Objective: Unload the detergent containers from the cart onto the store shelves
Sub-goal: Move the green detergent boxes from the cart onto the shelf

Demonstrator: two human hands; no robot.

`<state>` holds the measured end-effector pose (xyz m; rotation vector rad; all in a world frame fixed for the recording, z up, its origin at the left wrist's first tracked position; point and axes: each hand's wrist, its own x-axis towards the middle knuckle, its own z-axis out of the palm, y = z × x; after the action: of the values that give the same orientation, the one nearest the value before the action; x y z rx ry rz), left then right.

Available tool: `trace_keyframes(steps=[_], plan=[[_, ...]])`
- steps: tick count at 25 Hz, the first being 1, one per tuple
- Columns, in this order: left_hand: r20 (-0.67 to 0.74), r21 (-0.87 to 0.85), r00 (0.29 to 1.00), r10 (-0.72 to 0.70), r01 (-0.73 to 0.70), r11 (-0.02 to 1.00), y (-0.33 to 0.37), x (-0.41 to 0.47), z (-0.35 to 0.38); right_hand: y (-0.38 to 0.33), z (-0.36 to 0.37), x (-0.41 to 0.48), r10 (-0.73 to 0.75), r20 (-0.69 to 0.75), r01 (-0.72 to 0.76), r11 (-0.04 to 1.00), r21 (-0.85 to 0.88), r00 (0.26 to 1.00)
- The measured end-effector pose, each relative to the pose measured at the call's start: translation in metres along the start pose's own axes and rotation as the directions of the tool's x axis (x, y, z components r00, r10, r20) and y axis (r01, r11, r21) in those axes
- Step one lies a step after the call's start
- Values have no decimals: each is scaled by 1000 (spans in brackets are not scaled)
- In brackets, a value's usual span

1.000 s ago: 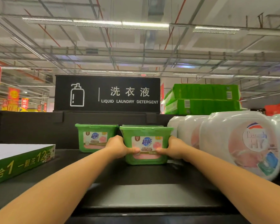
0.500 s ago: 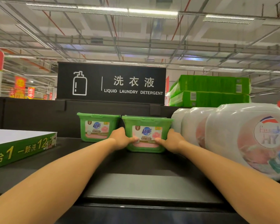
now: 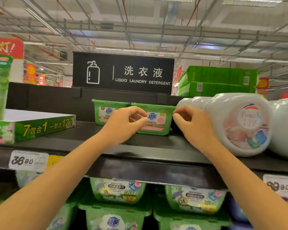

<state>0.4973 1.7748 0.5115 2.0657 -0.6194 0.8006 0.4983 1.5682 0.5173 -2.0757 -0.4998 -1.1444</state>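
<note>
The left hand and right hand hover mid-frame, fingers loosely curled and grasping nothing, just in front of the tub. It sits centre-frame on the top shelf, probably set flush beside its twin to form a row. White jars crowd the right, and a flat box lies at left.

Pushed the green tub toward the back edge of the shelf, then let go; drew left hand and right hand back off it, fingers loosely curled, empty.
</note>
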Motion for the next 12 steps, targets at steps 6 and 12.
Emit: trace_keyframes(steps=[6, 12], plan=[[-5, -460, 999, -35, 29, 887, 26, -148, -8, -36, -73, -165, 132, -146, -89, 960, 265, 980], [314, -526, 886, -342, 462, 714, -28, -317, 30, -60, -92, -392, 602, -1, -596, 791, 135, 799]])
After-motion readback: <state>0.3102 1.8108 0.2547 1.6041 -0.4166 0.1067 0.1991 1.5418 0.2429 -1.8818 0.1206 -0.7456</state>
